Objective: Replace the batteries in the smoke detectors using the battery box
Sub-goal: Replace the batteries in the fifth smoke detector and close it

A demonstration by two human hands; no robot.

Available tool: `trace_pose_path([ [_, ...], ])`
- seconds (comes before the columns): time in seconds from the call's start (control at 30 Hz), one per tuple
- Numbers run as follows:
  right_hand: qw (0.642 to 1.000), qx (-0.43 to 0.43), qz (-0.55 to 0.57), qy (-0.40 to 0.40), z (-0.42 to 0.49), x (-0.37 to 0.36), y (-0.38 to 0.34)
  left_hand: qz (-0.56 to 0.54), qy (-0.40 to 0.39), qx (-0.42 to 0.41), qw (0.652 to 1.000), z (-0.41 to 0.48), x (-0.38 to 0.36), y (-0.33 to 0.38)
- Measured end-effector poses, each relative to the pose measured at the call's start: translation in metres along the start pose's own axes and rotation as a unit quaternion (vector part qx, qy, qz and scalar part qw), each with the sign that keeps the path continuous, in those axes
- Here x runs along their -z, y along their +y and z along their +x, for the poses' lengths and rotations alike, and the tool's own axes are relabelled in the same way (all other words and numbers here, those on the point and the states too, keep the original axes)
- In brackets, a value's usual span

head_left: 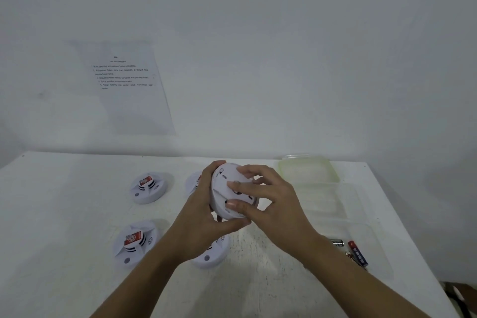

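The right hand's (268, 199) fingertips (233, 204) are spread and bent onto the flat back plate of a white smoke detector (221, 186), gripping it as if to twist. The left hand (204, 214) curls round the opposite rim, thumb below and fingers over the top. Both hands grasp this one unit, which is held clear above the table.

The disc stands nearly on edge, its back plate facing right into the right palm, so the turning axis runs roughly left to right between the two hands. The likely step is unscrewing the plate. The loose batteries (357, 253) lie down to the right in the clear battery box (335, 188) — nearer the right hand.

Its green-rimmed lid (308, 170) sits behind. Four more detectors rest on the white table (64, 214); two (148, 187) (135, 242) are in full view, and two are partly hidden by the left hand and its arm. A printed sheet (126, 85) hangs on the pale wall.
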State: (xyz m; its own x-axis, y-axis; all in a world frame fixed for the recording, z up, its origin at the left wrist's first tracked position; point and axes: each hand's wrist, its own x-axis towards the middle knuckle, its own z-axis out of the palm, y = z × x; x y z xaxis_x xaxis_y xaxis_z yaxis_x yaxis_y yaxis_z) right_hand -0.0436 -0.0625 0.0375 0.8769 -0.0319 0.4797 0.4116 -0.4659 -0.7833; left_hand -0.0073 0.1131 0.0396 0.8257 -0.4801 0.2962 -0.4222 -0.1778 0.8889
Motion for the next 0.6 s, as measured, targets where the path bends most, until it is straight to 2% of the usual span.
trace_pose_path([
  [0.13,1.0,-0.006,-0.026,0.012,0.003,0.001,-0.002,0.006,0.01,0.0,1.0,0.002,0.0,-0.003],
  [0.4,0.995,-0.024,-0.095,-0.015,0.008,0.003,-0.005,0.005,0.02,-0.011,1.0,0.007,0.0,-0.003],
  [0.6,0.995,-0.039,-0.083,0.036,0.009,0.002,-0.011,0.007,0.022,-0.021,1.0,0.01,0.001,-0.002],
])
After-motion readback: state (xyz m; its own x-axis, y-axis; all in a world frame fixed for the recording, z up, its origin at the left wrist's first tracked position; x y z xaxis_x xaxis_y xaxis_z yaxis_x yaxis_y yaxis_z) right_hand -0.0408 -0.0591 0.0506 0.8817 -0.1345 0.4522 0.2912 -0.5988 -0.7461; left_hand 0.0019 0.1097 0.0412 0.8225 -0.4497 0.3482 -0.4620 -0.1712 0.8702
